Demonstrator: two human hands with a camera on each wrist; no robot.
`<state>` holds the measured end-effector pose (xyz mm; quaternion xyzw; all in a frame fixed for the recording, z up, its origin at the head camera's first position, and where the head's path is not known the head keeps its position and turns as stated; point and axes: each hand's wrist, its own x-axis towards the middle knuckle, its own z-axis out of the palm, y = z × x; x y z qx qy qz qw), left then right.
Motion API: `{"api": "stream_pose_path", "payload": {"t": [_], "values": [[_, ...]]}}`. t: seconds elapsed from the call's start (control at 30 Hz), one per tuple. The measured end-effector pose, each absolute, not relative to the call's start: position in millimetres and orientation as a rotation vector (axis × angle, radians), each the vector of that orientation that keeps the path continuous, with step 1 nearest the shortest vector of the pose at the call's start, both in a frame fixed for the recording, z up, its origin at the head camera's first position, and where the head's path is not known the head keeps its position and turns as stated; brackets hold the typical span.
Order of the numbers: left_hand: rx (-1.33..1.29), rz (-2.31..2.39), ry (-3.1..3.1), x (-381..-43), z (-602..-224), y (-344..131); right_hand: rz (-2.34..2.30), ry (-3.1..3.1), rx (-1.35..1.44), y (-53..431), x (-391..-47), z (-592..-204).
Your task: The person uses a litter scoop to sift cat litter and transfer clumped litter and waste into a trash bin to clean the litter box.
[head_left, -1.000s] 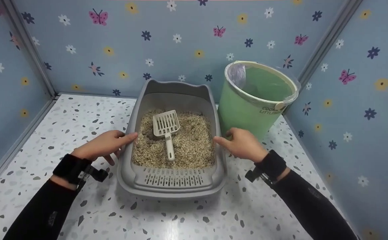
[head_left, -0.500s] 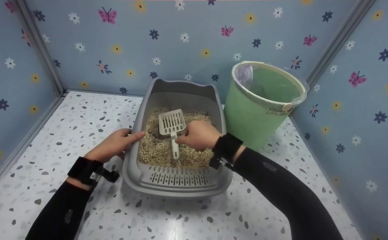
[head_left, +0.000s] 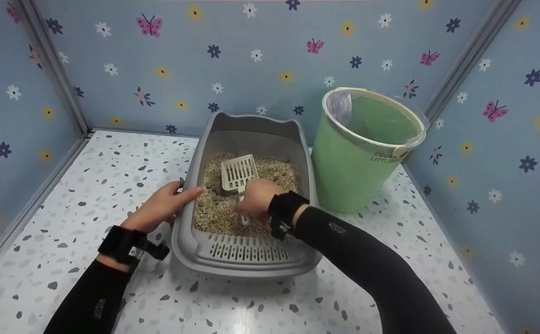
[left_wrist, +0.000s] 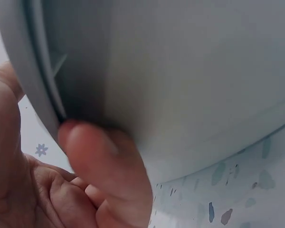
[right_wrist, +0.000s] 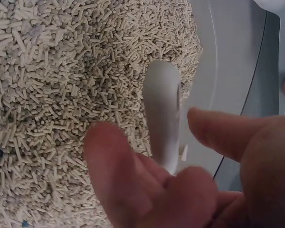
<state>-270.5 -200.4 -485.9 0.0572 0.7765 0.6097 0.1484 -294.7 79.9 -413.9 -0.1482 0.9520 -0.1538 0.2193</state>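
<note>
A grey litter box (head_left: 251,267) stands on the speckled floor, with pellet litter (head_left: 215,213) spread inside. My left hand (head_left: 162,205) grips its left rim, thumb over the top; the left wrist view shows a curled finger (left_wrist: 107,166) underneath against the wall. On the litter lies a pale litter scoop (head_left: 234,187), its slotted head toward the back wall. My right hand (head_left: 260,197) is around its handle (right_wrist: 162,109), fingers curled about it and the thumb close to its other side. Part of the handle is hidden behind the hand in the head view.
A green bin (head_left: 353,171) with a clear liner stands close by the litter box's right side. Patterned blue walls (head_left: 260,55) enclose the back and both sides. Speckled floor (head_left: 112,171) runs around the box.
My right hand has left the box's right rim, reached in over the litter and closed round the scoop's handle. The left hand has kept to the left rim.
</note>
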Motion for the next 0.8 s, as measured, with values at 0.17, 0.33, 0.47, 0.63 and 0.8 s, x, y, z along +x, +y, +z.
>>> {"api": "stream_pose_path", "payload": {"t": [0.17,0.33,0.47,0.63,0.8], "values": [[0.175,1.756,2.235,-270.4,-484.7,-200.4,-0.418,2.603,-0.39,81.7,-300.8,-416.0],[0.185,1.77,2.223,-270.6,-485.0,-199.6,-0.517,2.586,-0.346,86.7,-306.1,-418.6],[0.184,1.772,2.21,-269.8,-485.2,-200.0,-0.622,2.58,-0.34,89.6,-308.3,-417.7],[0.181,1.782,2.202,-270.1,-484.6,-199.5,-0.838,2.54,-0.335,93.7,-309.9,-409.1],[0.166,1.787,2.207,-270.3,-485.1,-198.3,-0.826,2.607,-0.45,101.0,-315.5,-395.7]]}}
